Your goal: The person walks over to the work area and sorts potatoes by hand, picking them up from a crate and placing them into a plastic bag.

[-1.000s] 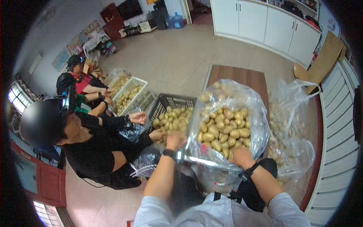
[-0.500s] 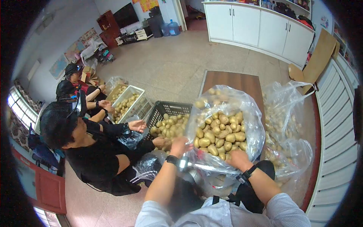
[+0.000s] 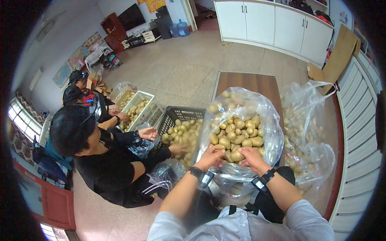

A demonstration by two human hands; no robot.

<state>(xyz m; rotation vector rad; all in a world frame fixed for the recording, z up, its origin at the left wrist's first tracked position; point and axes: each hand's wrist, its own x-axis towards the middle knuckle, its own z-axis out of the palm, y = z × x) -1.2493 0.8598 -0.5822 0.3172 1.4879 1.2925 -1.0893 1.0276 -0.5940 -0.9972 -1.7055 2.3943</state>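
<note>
- Curled fingers make the grip of the person's left hand (image 3: 210, 158), which sits over the near left edge of the potato heap; its fingertips are partly hidden, so I cannot tell whether it pinches anything.
- Bent likewise, the grip of the person's right hand (image 3: 253, 158) has its thumb beside an oblong, yellow-brown potato (image 3: 236, 156); whether the fingers close on it cannot be told.
- Yellow-brown, rounded potatoes (image 3: 235, 132) fill the mouth of a large, clear plastic bag (image 3: 272, 114), right of centre in the frame, its loose rim spread around them.
- Behind the bag, a brown, wood-look table (image 3: 247, 81) shows its far end; what the bag stands on is hidden.
- Dark bands with small, boxy devices circle both of the person's wrists, below the striped, pale shirt's rolled sleeves.
- Just left of the bag, a black, slatted plastic crate (image 3: 181, 112) holds more potatoes; a black-clad co-worker (image 3: 106, 172) at the left of the frame has one blurred hand over them.
- Farther to the upper left, a white, slatted plastic crate (image 3: 153, 113) also holds potatoes, with other people's hands near it.
- At the right of the frame sit clear, potato-filled plastic bags (image 3: 307, 110).
</note>
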